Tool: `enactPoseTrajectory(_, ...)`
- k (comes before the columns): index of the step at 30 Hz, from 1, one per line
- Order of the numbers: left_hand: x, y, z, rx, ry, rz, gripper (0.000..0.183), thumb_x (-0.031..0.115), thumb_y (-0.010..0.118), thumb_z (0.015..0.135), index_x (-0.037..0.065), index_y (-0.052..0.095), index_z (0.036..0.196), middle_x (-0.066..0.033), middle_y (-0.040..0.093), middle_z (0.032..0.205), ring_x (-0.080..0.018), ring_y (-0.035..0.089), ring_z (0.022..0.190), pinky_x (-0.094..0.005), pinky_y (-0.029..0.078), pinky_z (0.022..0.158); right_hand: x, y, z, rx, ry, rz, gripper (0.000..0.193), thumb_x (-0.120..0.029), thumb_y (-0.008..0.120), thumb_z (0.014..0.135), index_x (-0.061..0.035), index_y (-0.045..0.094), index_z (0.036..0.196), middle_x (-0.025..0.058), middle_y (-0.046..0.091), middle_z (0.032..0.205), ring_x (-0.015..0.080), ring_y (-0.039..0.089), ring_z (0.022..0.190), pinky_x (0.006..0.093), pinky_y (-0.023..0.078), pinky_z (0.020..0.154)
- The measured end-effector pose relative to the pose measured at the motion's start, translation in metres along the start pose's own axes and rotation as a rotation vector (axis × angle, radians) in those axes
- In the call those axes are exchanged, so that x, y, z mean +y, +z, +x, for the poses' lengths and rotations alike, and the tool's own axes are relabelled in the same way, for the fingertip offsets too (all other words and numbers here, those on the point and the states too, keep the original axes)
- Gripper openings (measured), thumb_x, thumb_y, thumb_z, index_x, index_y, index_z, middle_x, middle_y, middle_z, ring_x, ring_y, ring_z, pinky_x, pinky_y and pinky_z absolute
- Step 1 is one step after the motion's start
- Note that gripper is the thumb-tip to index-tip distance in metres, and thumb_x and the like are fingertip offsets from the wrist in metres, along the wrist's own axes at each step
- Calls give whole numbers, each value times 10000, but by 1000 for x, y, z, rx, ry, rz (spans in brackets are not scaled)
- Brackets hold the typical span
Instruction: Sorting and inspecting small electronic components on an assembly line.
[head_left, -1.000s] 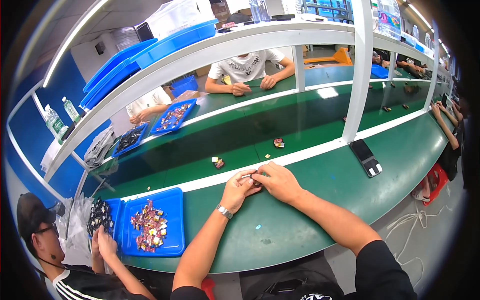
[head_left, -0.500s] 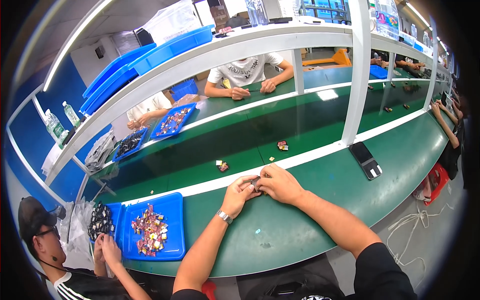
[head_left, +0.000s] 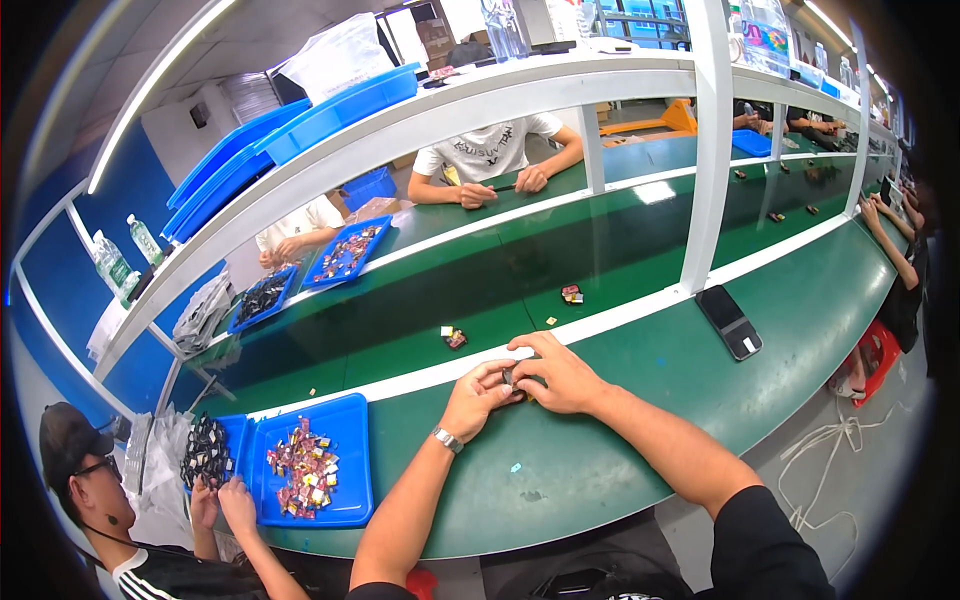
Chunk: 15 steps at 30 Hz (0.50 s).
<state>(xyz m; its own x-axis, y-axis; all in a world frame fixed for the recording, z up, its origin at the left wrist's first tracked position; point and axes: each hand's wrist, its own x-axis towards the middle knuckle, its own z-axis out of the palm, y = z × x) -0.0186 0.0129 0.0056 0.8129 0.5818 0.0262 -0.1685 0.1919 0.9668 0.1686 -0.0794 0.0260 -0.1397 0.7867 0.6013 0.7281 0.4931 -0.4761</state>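
Both my hands meet over the near green worktop, just short of the white rail. A small dark part (head_left: 511,381), mostly covered by fingers, sits between them. My left hand (head_left: 474,402), with a metal watch on its wrist, pinches the part from the left. From the right, the thumb and fingertips of my right hand (head_left: 562,377) press on it, with the index finger raised and bent outward. The part's exact kind cannot be made out. Past the rail, small red, yellow and black pieces (head_left: 455,338) and another such cluster (head_left: 572,294) lie on the green belt (head_left: 400,315).
A blue tray (head_left: 364,480) of red and yellow pieces stands left, beside a tray of black parts (head_left: 205,450) where a co-worker's hands (head_left: 225,505) work. A phone (head_left: 729,322) lies right. A white post (head_left: 708,150) rises from the rail. Another person (head_left: 495,150) sits across.
My right hand's index finger has lifted and spread, while both hands stay around the dark part. The pieces on the belt have shifted slightly to the right.
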Motion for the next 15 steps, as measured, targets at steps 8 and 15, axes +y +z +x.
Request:
enactPoseTrajectory(8, -3, -1, 3, -6, 4, -10, 425, 43, 617, 919, -1, 461, 1312, -118, 604, 1207, -206, 613, 1096, -385, 525, 972, 4, -1, -1, -28, 2, 77, 69, -90, 645, 829, -51, 650, 885, 126, 531, 1263, 318, 468, 1216, 419, 405, 1019)
enactPoseTrajectory(15, -6, -6, 2, -23, 23, -59, 394, 43, 577, 942, 9, 466, 1319, -111, 604, 1225, -204, 606, 1112, -403, 518, 977, -1, 9, -3, 69, 7, 61, 70, -96, 643, 820, -42, 661, 860, 106, 566, 1191, 289, 523, 1128, 397, 454, 941)
